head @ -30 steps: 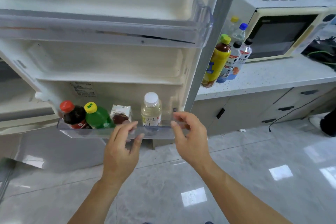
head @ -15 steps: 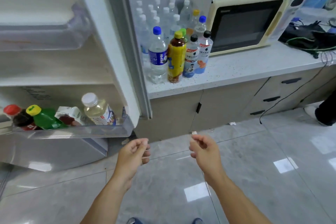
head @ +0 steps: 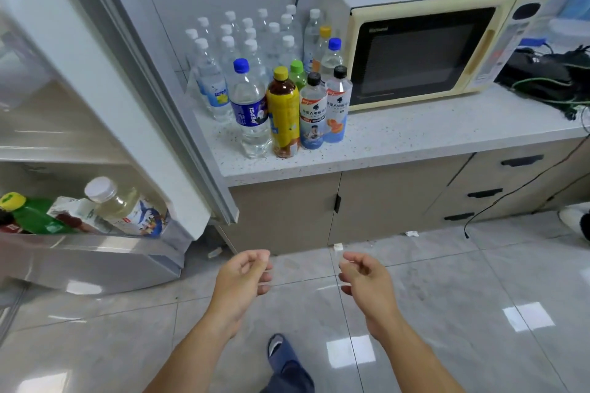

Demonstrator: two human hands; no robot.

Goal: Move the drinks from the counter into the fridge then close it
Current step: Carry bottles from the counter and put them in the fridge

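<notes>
Grey glossy floor tiles (head: 447,313) spread under me, and a speckled white counter (head: 415,140) runs along the wall ahead, above beige cabinet doors and drawers. A cream microwave (head: 424,41) sits on the counter, with the drinks clustered just to its left: a Pepsi-labelled water bottle (head: 249,108) with a blue cap, a brown tea bottle (head: 284,112) with a yellow cap touching it, two black-capped bottles (head: 324,108) beside that, and a crowd of clear white-capped water bottles (head: 242,38) behind.

My left hand (head: 242,277) and my right hand (head: 364,277) hang out in front of me over the floor, below the counter edge, palms turned toward each other. The fingers of both are loosely curled and hold nothing, and the two hands are apart with bare floor between them.

To my left the fridge door (head: 105,80) stands open, its outer edge close to the counter's left end. Its bottom door shelf (head: 95,242) holds a pale white-capped bottle (head: 124,204), a small carton (head: 75,214) and a green bottle (head: 32,215) with a yellow cap, all leaning. The shelf's right end is filled by the pale bottle. One slipper (head: 281,351) shows below, between my forearms.
</notes>
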